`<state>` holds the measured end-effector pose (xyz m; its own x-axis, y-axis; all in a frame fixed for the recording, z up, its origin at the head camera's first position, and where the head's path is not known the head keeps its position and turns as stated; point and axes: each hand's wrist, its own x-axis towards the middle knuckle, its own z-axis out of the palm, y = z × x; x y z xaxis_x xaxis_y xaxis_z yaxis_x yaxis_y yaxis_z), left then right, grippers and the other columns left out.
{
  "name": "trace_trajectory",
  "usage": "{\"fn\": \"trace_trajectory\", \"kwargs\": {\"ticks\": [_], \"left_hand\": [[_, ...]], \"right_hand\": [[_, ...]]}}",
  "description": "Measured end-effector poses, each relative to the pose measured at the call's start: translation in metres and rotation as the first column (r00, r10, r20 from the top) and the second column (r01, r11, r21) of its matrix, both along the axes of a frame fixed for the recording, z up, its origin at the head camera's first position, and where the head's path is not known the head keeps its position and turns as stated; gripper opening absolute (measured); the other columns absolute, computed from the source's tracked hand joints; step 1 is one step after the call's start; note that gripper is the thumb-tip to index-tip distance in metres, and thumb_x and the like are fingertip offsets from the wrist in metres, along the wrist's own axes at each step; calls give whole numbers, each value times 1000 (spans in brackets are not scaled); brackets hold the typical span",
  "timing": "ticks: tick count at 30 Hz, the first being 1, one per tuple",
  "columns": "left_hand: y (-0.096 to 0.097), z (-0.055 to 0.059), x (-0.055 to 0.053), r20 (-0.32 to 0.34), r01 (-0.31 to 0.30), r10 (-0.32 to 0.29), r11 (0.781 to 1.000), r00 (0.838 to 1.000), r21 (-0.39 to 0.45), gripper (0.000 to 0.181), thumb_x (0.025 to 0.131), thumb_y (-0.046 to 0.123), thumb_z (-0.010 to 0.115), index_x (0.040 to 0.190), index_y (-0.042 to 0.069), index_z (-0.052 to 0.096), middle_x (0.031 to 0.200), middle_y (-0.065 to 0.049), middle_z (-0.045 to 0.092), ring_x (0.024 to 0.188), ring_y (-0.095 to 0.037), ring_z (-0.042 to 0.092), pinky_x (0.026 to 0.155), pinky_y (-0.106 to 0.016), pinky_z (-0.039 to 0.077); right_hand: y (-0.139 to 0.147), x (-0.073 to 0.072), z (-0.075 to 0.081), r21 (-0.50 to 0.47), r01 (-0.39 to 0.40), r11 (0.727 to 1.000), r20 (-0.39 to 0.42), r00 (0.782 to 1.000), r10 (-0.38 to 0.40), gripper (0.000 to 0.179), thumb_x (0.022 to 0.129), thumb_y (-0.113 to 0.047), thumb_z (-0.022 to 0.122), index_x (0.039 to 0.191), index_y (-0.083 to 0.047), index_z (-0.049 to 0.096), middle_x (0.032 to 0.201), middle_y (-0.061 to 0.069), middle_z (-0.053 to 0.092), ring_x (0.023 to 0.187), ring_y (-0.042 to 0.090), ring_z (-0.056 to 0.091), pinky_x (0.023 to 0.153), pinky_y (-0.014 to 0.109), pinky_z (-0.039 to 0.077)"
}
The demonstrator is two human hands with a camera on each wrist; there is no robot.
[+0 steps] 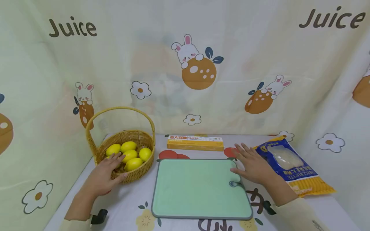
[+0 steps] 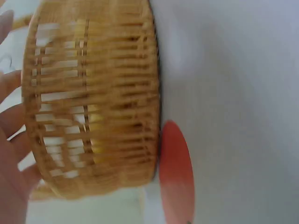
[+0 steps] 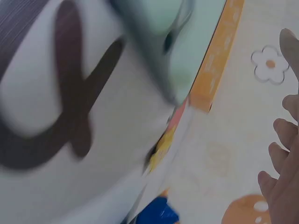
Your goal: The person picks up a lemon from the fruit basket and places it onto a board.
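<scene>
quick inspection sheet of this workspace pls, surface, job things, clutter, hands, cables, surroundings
Surface: table with a white covering, printed with flowers, red shapes and dark lettering.
Job's things: wicker basket at left holding lemons; green cutting board flat in the middle; blue and yellow bag lying at right.
Clutter: pasta box behind the board.
Hands: left hand at the basket's near side, fingers over the lemons, contact unclear; right hand between board and bag, gripping nothing.
Cables: nothing seen.
Surroundings: pale curtain with rabbits, flowers and "Juice".
</scene>
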<state>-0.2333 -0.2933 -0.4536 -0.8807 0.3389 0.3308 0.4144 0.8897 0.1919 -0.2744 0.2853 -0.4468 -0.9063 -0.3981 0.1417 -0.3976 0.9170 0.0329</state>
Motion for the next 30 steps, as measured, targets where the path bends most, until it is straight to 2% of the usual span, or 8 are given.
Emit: {"fn": "trace_trajectory", "kwargs": {"ticks": [4,8,12,17,19,23,28,30], "left_hand": [[-17,-4,-1,-103,-69,91,978,990,199,59,91,43,66,135,4,57,135,-19,55,127,-41,45,98,-64,36],[-37,-9,-2,-186,-131,238,881,953,454,38,88,24,74,117,2,69,114,-14,65,109,-34,56,94,-46,45],[-50,-17,-3,-48,-212,291,790,956,575,41,89,24,73,122,1,66,113,-13,55,104,-29,51,88,-23,41],[-59,-28,-4,223,-267,156,701,962,661,55,96,29,63,142,3,47,147,-23,29,131,-41,35,106,-43,38],[-64,-34,-6,290,-273,86,660,953,700,58,98,28,60,147,5,40,156,-22,20,138,-44,28,105,-38,37],[-66,-43,-11,345,-299,19,543,939,785,59,99,22,60,150,6,36,157,-20,23,136,-34,37,91,-14,42],[-58,-45,-21,365,-341,-9,335,931,878,63,95,22,65,149,6,37,157,-18,22,134,-30,36,86,-12,45],[-56,-46,-22,372,-344,-22,334,928,878,66,96,22,64,151,8,32,158,-17,19,136,-35,31,85,-11,45]], "right_hand": [[-18,-6,5,-19,-37,999,-3,999,37,95,87,-77,40,153,-10,29,160,12,18,146,34,10,114,54,14],[-37,-9,9,-47,-90,995,9,996,90,93,88,-76,38,153,-12,30,160,11,20,146,33,12,114,53,17],[-51,-10,9,-104,-124,987,46,991,129,88,90,-70,46,155,-13,26,159,11,22,146,34,14,112,54,23],[-69,-12,8,-135,-127,983,106,984,142,88,88,-72,45,155,-19,25,159,8,23,146,33,15,112,55,24],[-78,-15,10,-129,-128,983,133,981,145,90,86,-76,41,156,-22,24,159,7,23,146,32,15,111,55,24],[-97,-21,17,-123,-153,981,166,971,172,90,84,-78,43,155,-24,27,158,6,27,146,30,16,110,55,27],[-126,-25,29,-91,-182,979,194,961,197,83,84,-72,52,153,-29,34,155,-2,34,145,23,21,109,51,32],[-139,-27,32,-78,-206,975,213,952,218,81,85,-71,53,152,-30,35,154,-4,35,144,21,23,109,49,32]]}}
